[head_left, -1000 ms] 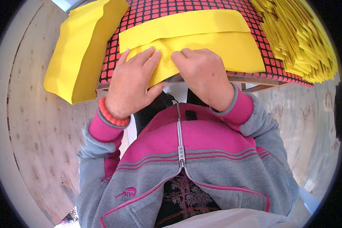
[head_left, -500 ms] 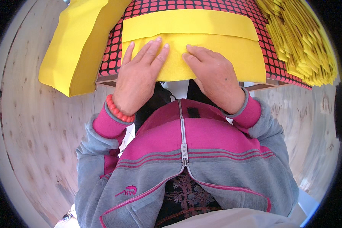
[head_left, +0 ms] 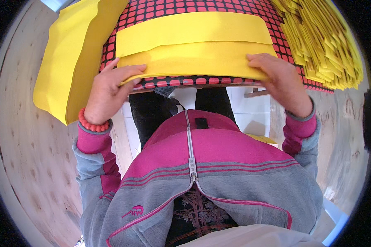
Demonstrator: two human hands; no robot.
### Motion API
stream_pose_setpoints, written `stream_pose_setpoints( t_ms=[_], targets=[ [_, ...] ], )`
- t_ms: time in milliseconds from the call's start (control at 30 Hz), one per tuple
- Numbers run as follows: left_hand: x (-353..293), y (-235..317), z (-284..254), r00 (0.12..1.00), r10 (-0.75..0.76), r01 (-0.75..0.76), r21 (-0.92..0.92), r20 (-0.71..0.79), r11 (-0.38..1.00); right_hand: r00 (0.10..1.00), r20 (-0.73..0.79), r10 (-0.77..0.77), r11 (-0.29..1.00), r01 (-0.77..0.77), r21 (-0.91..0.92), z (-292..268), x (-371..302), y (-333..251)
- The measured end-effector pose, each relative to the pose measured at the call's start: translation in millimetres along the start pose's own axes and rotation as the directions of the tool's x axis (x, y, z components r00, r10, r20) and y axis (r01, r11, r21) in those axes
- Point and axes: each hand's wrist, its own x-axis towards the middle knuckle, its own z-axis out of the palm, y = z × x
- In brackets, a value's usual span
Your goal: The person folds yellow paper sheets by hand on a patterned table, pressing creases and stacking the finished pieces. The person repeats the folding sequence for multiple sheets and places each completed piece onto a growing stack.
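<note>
A yellow felt-like cloth sheet [head_left: 193, 58] lies in front of me, with its far part folded over toward me as a wide flap. My left hand [head_left: 111, 86] pinches the sheet's near left corner, fingers on top and thumb beneath the edge. At the near right corner my right hand [head_left: 281, 77] grips the cloth; its fingertips rest on top and its thumb is hidden. Between the hands the near edge is lifted slightly off the red-and-black patterned cover [head_left: 185, 5].
To the left stands a stack of yellow cloth sheets [head_left: 66, 61], bending over the table's side. A thick pile of folded yellow pieces [head_left: 317, 49] sits at the right. Pale wooden boards [head_left: 22, 144] flank both sides. Something yellow [head_left: 263, 138] shows low on the right.
My hands have moved apart from the sheet's middle to its near corners and closed on them. The sheet's near edge has risen, uncovering a strip of the patterned cover.
</note>
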Motion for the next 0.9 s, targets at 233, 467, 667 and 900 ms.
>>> stream_pose_setpoints(
  t_ms=[233, 467, 667, 900],
  targets=[
    [6.2, -18.0, 19.3, 0.91, -0.378, 0.245, -0.514, -0.17, 0.822, 0.981, 0.107, 0.159, 0.877, -0.19, 0.441, -31.4, 13.6, 66.5],
    [18.7, -18.0, 38.8, 0.826, -0.352, 0.23, -0.307, -0.44, 0.923, 0.959, -0.102, 0.266, 0.667, -0.106, 0.738, 6.6, 19.1, 86.5],
    [25.1, -15.5, 43.6, 0.821, -0.145, 0.2, 0.04, -0.552, 0.979, 0.866, -0.313, 0.389, 0.89, -0.266, 0.37, 19.6, 22.1, 70.9],
    [33.0, -15.2, 44.7, 0.817, -0.023, 0.179, 0.216, -0.576, 0.96, 0.835, -0.54, 0.106, 0.994, -0.107, 0.03, 23.9, 25.6, 59.0]
  ],
)
